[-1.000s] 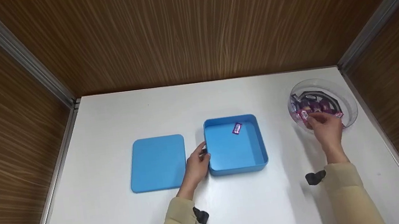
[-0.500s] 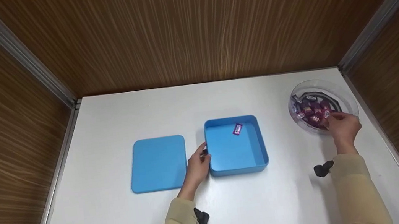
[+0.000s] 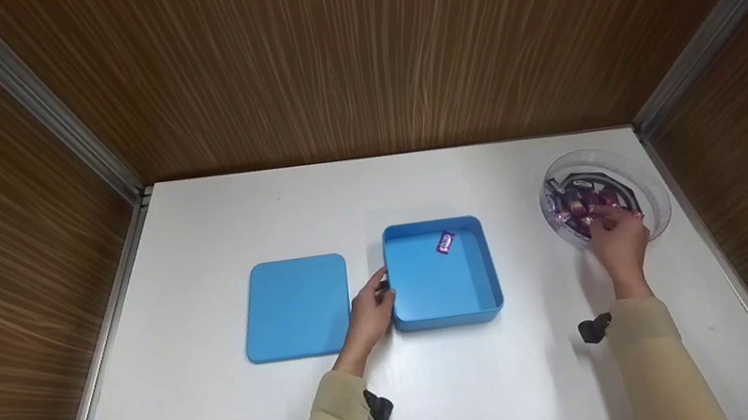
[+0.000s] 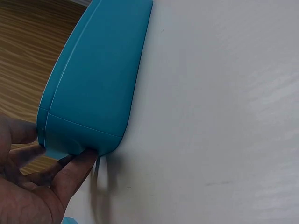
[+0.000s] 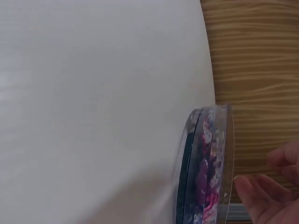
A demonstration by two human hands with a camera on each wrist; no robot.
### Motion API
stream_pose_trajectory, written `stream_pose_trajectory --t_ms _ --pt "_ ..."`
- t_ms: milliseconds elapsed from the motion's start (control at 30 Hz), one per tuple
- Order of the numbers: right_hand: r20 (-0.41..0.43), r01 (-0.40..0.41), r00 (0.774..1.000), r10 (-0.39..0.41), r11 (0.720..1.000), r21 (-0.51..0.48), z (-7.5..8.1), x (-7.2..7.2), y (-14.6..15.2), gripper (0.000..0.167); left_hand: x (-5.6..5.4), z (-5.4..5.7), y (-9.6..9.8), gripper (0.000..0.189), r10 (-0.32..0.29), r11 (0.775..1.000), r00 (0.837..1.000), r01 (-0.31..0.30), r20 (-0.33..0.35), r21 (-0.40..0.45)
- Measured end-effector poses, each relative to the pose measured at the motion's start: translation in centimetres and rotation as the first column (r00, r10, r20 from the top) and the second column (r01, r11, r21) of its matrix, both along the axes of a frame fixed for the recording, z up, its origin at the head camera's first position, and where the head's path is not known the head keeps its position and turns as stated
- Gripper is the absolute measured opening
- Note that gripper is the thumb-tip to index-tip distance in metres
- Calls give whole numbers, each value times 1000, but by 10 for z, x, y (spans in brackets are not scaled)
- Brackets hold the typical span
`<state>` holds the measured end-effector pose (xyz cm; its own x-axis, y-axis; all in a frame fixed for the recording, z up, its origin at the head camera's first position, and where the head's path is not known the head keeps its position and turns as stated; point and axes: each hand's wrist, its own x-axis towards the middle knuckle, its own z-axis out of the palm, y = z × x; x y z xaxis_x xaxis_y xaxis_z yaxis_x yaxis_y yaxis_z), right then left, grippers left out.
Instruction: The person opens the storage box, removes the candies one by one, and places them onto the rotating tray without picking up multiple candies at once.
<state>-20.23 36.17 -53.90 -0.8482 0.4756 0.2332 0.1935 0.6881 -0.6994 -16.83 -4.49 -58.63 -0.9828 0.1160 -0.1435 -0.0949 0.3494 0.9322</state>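
My left hand rests at the left outer wall of a blue square box, fingers and thumb spread and touching it. The left wrist view shows the fingertips against the box's side. One small purple-pink wrapped candy lies inside the box near the back. My right hand is over the near rim of a round clear container with several wrapped candies in it. In the right wrist view its thumb and fingers stand apart beside the container's wall, with nothing visible between them.
A flat blue square lid lies on the white table, left of the box and beside my left forearm. Wood-grain panels close off the back and both sides. A metal strip runs along the table's left edge.
My right hand moved right along the container, then back left. The pink candy seen at its fingertips earlier is no longer visible there. Left hand, box and lid look unmoved.
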Motion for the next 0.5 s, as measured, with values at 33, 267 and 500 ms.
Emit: stream_pose_trajectory --t_ms 33,267,500 --pt "-21 -24 999 25 1000 18 -1 0 -5 27 0 0 0 48 2 1000 1000 -2 3 2" --pt "-96 -243 965 243 970 16 -7 3 -50 26 0 -1 1 48 5 1000 1000 -5 3 -2" --pt "-54 -415 907 418 908 47 -11 13 -102 29 1 -2 1 47 6 1000 1000 -6 -13 11"
